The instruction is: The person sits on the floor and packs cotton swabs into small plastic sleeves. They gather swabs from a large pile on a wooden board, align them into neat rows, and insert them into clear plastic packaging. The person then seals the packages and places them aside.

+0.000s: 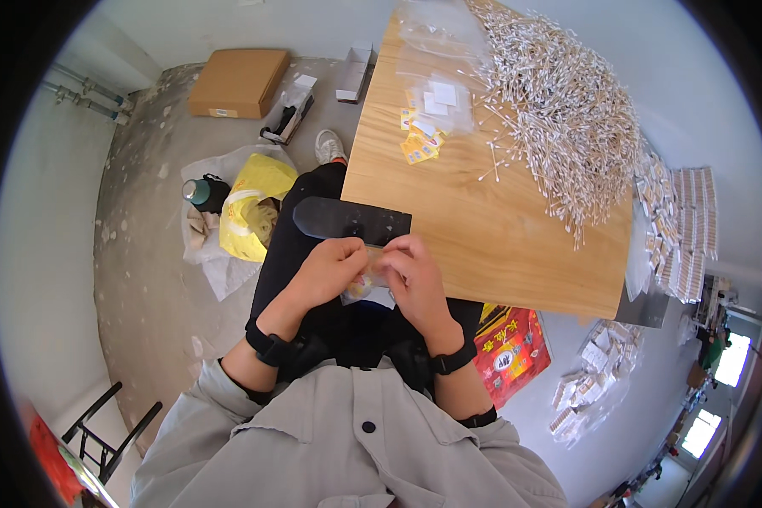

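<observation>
Close to my lap, at the wooden table's near edge, my left hand [332, 267] and my right hand [414, 278] meet with fingers pinched. Between them is a small clear plastic bag [357, 289] with a bit of yellow and white showing in it; my fingers hide most of it. Beyond my hands a dark flat plate [351, 222] juts from the left side of the table [499, 245]. Farther up the table lie yellow printed cards [421, 146] beside clear plastic bags [444, 51] with white cards [439, 95]. A large heap of cotton swabs [559, 110] covers the far right.
Packed swab bundles [690, 224] are stacked past the table's right edge, with more packs [599, 364] below. A red printed bag [512, 351] lies right of my legs. On the left floor are a yellow bag [250, 207], a bottle [196, 191] and a cardboard box [239, 82].
</observation>
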`<state>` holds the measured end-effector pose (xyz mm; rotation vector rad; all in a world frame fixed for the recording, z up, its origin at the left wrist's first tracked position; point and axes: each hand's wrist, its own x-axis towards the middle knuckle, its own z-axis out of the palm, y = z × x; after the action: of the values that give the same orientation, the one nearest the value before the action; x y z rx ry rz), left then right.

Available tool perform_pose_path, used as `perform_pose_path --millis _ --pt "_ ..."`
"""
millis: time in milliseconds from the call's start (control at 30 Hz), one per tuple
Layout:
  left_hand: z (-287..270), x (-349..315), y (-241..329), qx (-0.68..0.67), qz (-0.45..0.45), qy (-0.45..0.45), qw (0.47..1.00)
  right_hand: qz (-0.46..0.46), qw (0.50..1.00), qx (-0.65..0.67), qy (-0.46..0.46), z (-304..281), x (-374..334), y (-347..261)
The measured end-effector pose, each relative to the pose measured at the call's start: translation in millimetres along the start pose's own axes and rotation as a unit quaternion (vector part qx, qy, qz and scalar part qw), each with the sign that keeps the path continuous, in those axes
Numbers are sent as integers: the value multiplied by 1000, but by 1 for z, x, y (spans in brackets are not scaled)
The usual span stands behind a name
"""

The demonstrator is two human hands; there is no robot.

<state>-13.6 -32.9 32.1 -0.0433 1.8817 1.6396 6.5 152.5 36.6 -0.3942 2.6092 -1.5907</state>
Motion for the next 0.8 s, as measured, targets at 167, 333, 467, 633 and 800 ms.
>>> perform_pose_path --millis 167,333,467,633,800 --pt "1 -4 2 32 74 55 995 61 998 -3 -32 3 -10 25" --pt "7 4 -15 -23 113 239 964 138 980 146 5 -7 -12 33" --pt "2 -1 -11 -189 -15 19 982 150 966 210 33 -9 -11 30" --pt "8 1 -11 -187 10 14 982 170 964 194 60 -6 -12 30" --pt "8 3 -19 -142 17 -3 990 159 977 130 54 -1 -15 36"
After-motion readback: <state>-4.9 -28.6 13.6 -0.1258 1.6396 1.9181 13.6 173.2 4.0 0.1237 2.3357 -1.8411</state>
